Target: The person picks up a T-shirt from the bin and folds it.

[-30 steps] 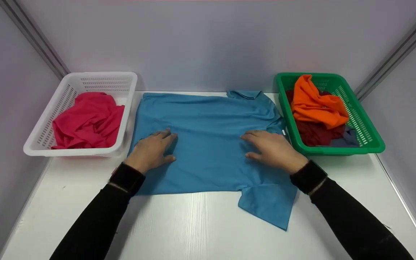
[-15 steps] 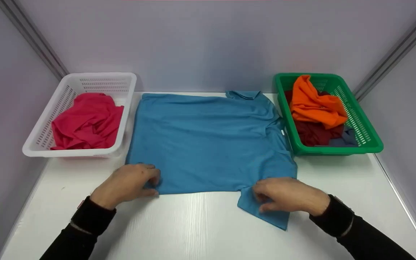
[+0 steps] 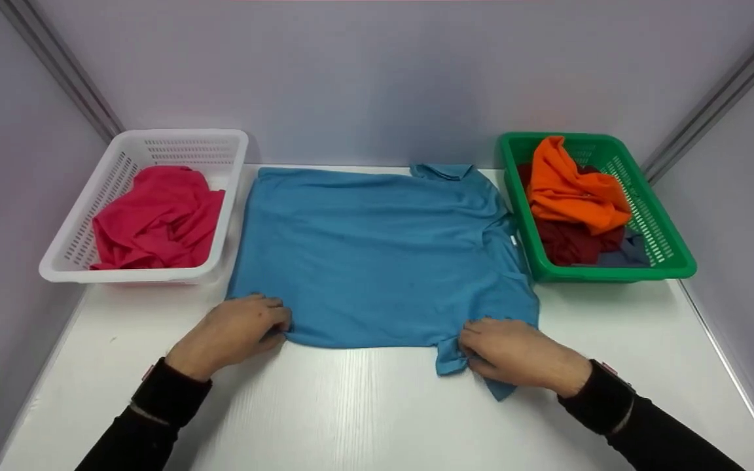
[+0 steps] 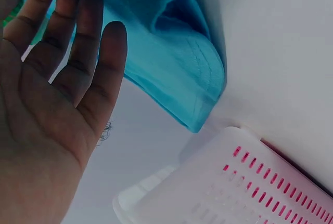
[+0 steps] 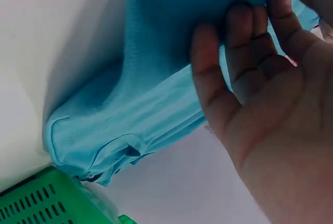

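A blue short-sleeved T-shirt (image 3: 364, 261) lies spread sideways on the white table, its hem to the left and its collar side by the green basket. At the shirt's near left corner, my left hand (image 3: 230, 330) pinches the fabric edge between thumb and fingers. My right hand (image 3: 521, 353) pinches the near sleeve, which bunches up under the fingers. In the left wrist view, the hem of the blue T-shirt (image 4: 171, 63) curls up beside the fingers. The right wrist view has the blue T-shirt (image 5: 156, 78) drawn up at the fingertips.
To the left stands a white basket (image 3: 50, 271) holding a crumpled pink garment (image 3: 161, 219). A green basket (image 3: 684, 268) on the right contains an orange garment (image 3: 576, 190), a dark red one (image 3: 570, 243) and a grey-blue one (image 3: 632, 250). Pale panels (image 3: 377, 78) wall the table's back and sides.
Both hands have come from the shirt's middle to its near edge, where they now pinch it. The near edge has lifted slightly and the near sleeve has bunched.
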`<state>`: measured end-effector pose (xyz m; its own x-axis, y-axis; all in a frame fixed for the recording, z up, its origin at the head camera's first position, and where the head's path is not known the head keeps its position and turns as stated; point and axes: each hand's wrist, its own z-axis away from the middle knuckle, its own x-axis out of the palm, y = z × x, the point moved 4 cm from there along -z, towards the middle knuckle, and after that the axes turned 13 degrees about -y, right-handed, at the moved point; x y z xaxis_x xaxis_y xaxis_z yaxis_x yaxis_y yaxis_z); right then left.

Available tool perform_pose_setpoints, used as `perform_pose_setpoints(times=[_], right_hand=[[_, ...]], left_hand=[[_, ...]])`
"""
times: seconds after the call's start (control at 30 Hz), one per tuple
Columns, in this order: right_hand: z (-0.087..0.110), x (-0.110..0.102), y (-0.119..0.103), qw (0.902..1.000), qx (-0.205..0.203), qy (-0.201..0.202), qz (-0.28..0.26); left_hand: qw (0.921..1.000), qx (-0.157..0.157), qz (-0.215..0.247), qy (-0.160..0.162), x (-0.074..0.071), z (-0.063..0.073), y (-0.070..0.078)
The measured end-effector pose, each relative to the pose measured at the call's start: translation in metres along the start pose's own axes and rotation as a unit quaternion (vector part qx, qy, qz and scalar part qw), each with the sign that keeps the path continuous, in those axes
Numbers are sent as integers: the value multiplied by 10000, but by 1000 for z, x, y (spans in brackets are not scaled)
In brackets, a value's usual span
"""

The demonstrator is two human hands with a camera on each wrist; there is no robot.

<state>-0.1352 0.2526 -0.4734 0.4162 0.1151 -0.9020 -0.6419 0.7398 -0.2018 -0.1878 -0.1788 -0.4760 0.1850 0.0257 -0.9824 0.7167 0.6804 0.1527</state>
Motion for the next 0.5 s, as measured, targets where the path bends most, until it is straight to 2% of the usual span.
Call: perform_pose_setpoints(times=[0.13, 0.23, 0.37, 0.5], right_hand=[[1, -15, 13, 9976, 423, 556, -18], [5, -29, 23, 9905, 703, 1151, 275], [12, -46, 36, 9745, 1125, 1856, 573], [22, -62, 50, 9640, 1523, 2142, 397]], left_hand=[[9987, -60, -304, 408, -7, -3, -2], [9967, -232, -503, 587, -11, -6, -5], [9958, -580, -392, 582, -18, -6, -9], [9943, -860, -231, 595, -28, -4, -14]])
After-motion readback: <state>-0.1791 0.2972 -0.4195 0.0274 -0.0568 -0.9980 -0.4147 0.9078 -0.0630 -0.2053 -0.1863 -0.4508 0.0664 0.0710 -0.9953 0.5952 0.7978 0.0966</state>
